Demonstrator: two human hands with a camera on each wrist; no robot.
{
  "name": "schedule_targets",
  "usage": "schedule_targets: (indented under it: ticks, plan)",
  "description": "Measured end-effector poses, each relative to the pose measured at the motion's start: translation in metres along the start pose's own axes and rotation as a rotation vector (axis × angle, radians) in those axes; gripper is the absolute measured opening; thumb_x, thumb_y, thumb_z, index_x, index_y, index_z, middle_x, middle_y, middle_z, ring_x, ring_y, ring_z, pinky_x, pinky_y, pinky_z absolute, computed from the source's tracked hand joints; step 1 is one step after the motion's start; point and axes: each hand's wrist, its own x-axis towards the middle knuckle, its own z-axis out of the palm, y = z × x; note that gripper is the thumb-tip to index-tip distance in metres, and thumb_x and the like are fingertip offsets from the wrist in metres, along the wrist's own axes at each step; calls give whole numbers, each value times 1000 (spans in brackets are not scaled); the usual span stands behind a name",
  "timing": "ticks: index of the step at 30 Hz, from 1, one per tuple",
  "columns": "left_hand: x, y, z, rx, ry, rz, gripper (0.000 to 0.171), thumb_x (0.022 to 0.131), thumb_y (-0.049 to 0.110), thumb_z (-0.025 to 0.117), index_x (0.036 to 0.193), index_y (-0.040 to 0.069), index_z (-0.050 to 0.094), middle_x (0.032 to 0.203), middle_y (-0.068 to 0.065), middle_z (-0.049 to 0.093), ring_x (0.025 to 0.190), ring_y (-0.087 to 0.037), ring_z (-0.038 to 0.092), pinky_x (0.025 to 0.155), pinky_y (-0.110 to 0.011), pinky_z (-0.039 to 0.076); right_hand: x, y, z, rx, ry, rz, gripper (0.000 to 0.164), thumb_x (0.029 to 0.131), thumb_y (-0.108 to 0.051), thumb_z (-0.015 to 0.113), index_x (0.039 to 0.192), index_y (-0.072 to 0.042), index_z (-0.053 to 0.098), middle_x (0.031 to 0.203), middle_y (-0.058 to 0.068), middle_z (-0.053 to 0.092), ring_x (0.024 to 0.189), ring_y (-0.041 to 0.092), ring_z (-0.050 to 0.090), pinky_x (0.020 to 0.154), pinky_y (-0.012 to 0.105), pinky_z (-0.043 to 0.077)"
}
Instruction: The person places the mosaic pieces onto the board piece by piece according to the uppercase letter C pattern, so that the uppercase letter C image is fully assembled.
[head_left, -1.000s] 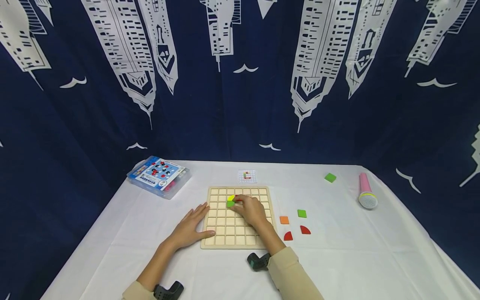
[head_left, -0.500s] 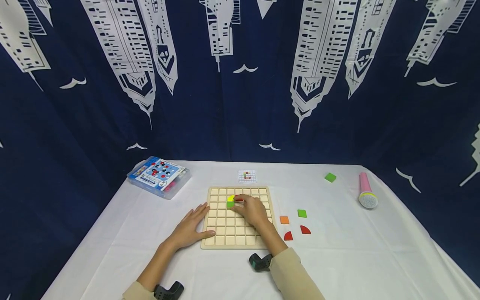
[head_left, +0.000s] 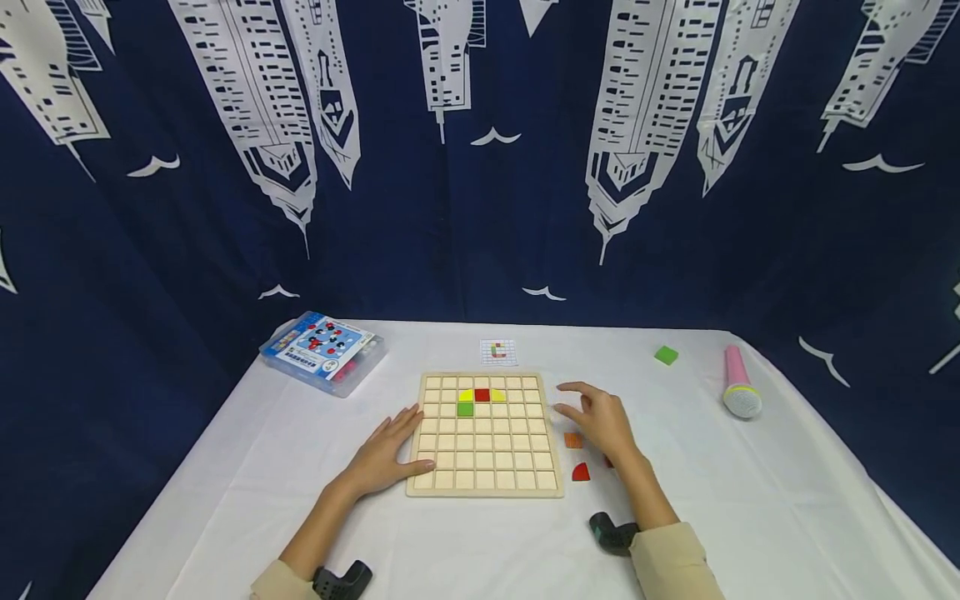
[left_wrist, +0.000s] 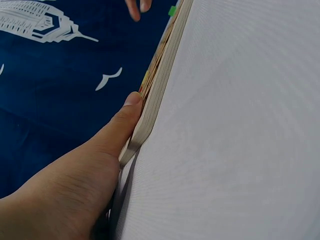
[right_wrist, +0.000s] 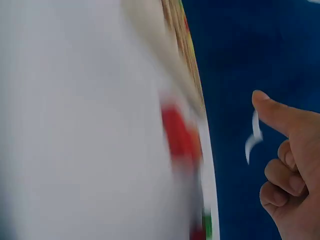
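Leftward, the spread left hand (head_left: 378, 458) touches the pale gridded board (head_left: 484, 461), set mid-table with 4 yellow, red and green pieces (head_left: 482, 395); beyond, the right hand (head_left: 606, 423) holds nothing, its curled fingers (right_wrist: 281, 176) plain only in the right wrist view.

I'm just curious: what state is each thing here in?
Wooden board: flat, grid partly filled
Left hand: resting on the board's left edge
Right hand: empty, thumb and forefinger apart
Plastic case: looks closed
Pink microphone: lying down
Patterned card: flat
Orange square: loose
Red quarter-circle: loose
Far green square: loose
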Motion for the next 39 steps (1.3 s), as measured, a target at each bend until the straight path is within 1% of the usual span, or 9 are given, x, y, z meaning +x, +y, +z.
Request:
schedule_targets:
  ticks: [5,9,13,18,23,27,32,35,39]
  plan:
    - [0,0,1,-3,-2,0,94,76,63,61,144,7,30,152,-5,20,139,-23,15,113,-40,8,-16,40,-32,-15,0,69,35,76,-20,77,108,-9,68,50,-3,32,46,11,27,38,26,26]
    - [1,-1,2,-10,-2,8,94,76,63,61,145,7,29,152,-6,20,139,-24,14,113,-41,8,-24,64,-50,-15,-20,80,33,76,-21,76,107,-9,68,50,-3,32,46,9,26,38,25,25]
    - [1,-1,1,-15,-7,1,95,76,64,60,145,7,28,152,-6,20,139,-23,14,113,-41,7,-29,78,-56,13,-77,100,35,77,-25,76,107,-10,69,51,-4,33,46,8,25,39,25,24]
    - [0,0,1,-22,-3,2,95,76,64,60,145,7,29,152,-7,20,139,-24,14,113,-42,7,-32,89,-51,16,-146,138,37,75,-26,77,108,-12,69,52,-3,35,49,9,29,43,25,27]
    - [1,0,1,-21,-2,0,95,76,63,61,145,7,29,152,-7,20,139,-24,14,113,-42,8,-34,90,-45,-14,-142,123,37,75,-27,77,108,-11,69,52,-3,37,49,10,30,44,25,27]
    - [1,0,1,-10,-3,4,94,76,63,61,145,8,29,152,-7,20,139,-24,15,113,-41,8,-35,87,-44,-20,-128,113,31,76,-24,76,103,-10,70,52,-3,36,50,11,30,45,25,27]
    - [0,2,-1,-17,10,28,92,77,58,63,144,5,30,151,-9,23,138,-27,17,113,-43,9,-34,83,-43,-48,-95,116,26,78,-20,75,101,-9,70,52,-3,36,49,10,29,43,25,25]
    - [-1,2,-2,-19,7,28,91,77,57,64,144,4,31,151,-10,23,138,-27,17,113,-43,9,-29,75,-42,-54,-73,103,26,78,-20,75,101,-10,70,52,-3,35,48,11,29,42,25,24]
    - [-1,2,-1,-24,6,23,91,77,57,64,144,4,30,151,-10,23,138,-27,16,113,-43,9,-18,51,-36,-32,-64,80,28,77,-22,75,103,-11,69,52,-3,32,48,12,28,41,26,25]
